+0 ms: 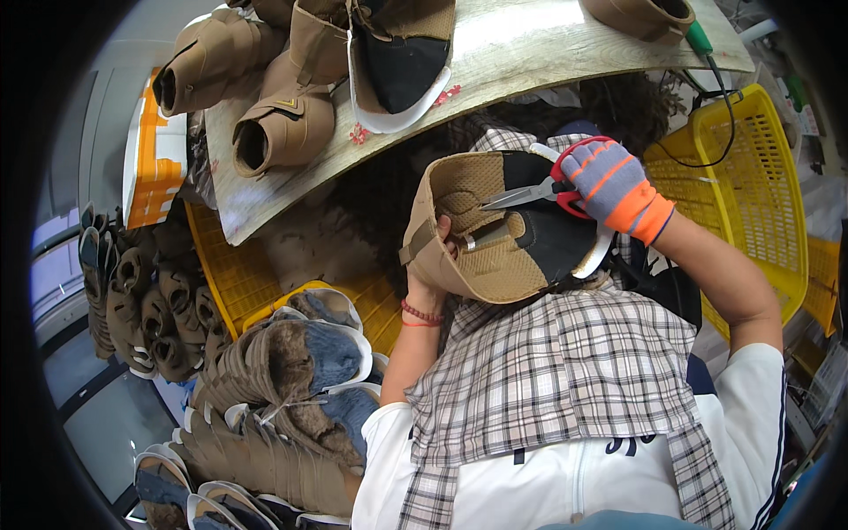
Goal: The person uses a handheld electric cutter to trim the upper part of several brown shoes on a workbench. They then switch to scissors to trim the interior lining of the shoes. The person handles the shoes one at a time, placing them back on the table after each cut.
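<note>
My right hand (609,181), in a grey and orange glove, is closed around the red handles of a pair of scissors (530,193). The metal blades point left, over the inside of a tan shoe upper (495,276). That upper lies opened out above my lap, with tan mesh lining on its left part, black lining on its right and a white edge at the right end. Bare and wearing a beaded bracelet, my left hand (430,281) grips the upper's left side, its fingertips showing through inside. A small pale tag sits in the lining near those fingertips.
Several tan shoe uppers (287,132) rest on the wood-patterned table (512,53) ahead. A green-handled tool (698,37) with a black cord is at the table's right end. Yellow crates (742,190) stand on both sides. Stacked fur-lined uppers (291,353) fill the lower left.
</note>
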Demonstrator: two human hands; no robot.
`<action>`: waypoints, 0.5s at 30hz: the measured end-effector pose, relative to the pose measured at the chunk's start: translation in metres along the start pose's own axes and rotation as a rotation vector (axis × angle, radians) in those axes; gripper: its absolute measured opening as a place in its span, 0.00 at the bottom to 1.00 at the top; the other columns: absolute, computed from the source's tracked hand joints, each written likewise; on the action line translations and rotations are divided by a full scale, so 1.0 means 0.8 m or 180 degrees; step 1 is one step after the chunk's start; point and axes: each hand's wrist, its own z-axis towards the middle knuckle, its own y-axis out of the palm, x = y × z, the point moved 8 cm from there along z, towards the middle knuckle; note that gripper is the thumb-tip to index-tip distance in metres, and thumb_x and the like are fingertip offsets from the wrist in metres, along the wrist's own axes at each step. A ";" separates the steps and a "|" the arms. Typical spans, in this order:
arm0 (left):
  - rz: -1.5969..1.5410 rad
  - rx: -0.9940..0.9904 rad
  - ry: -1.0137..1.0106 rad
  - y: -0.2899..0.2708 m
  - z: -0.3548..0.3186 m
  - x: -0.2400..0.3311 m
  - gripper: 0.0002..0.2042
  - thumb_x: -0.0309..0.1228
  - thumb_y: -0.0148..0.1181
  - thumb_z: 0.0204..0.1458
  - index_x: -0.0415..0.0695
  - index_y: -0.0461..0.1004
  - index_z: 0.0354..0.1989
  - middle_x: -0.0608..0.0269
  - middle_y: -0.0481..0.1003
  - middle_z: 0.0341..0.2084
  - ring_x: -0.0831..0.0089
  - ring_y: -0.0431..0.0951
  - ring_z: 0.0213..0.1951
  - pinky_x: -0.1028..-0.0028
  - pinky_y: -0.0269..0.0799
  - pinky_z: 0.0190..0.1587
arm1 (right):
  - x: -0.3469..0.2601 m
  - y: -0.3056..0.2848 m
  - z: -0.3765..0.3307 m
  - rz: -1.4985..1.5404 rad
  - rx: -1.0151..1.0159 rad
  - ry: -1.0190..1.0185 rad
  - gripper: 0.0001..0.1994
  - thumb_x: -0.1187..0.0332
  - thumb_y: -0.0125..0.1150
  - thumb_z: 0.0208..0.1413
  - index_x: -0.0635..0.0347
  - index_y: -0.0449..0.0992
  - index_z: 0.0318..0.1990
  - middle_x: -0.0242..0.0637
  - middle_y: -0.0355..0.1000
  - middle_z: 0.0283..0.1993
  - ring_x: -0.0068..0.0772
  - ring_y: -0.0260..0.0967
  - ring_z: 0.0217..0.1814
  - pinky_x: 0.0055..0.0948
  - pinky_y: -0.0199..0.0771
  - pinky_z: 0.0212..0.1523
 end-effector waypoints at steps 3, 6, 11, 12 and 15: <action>-0.0027 -0.0063 0.0040 -0.002 0.002 0.000 0.11 0.32 0.68 0.50 0.51 0.68 0.28 0.79 0.63 0.18 0.87 0.60 0.16 0.84 0.57 0.18 | 0.016 -0.003 -0.012 -0.0036 -0.0200 0.0183 0.14 0.62 0.67 0.39 0.54 0.74 0.36 0.35 0.72 0.31 0.37 0.71 0.34 0.33 0.70 0.34; 0.0047 -0.0047 0.0079 0.000 0.002 0.002 0.10 0.32 0.68 0.50 0.51 0.69 0.29 0.79 0.63 0.19 0.87 0.60 0.16 0.85 0.57 0.19 | 0.024 -0.017 -0.007 0.0207 -0.0496 0.0545 0.14 0.61 0.68 0.40 0.52 0.74 0.36 0.35 0.72 0.33 0.38 0.71 0.37 0.34 0.69 0.37; 0.0278 0.0062 0.0208 0.006 -0.003 0.009 0.12 0.32 0.66 0.52 0.45 0.69 0.41 0.72 0.67 0.22 0.84 0.58 0.15 0.85 0.55 0.15 | 0.005 -0.017 0.014 0.0082 -0.0251 0.0119 0.18 0.57 0.68 0.40 0.55 0.75 0.38 0.35 0.70 0.36 0.40 0.69 0.39 0.36 0.67 0.41; 0.0252 0.0090 0.0231 0.007 -0.004 0.010 0.12 0.31 0.66 0.52 0.45 0.69 0.40 0.73 0.67 0.22 0.85 0.58 0.15 0.86 0.55 0.16 | 0.002 -0.013 0.018 0.0018 -0.0261 0.0063 0.18 0.57 0.68 0.40 0.55 0.75 0.38 0.35 0.70 0.36 0.40 0.69 0.39 0.36 0.67 0.40; 0.0184 0.0156 0.0235 0.006 -0.008 0.010 0.11 0.31 0.66 0.52 0.46 0.69 0.38 0.74 0.65 0.21 0.85 0.59 0.15 0.86 0.56 0.17 | 0.002 -0.003 0.018 -0.0336 -0.0187 0.0006 0.18 0.57 0.68 0.39 0.54 0.75 0.37 0.35 0.71 0.33 0.39 0.70 0.37 0.35 0.68 0.38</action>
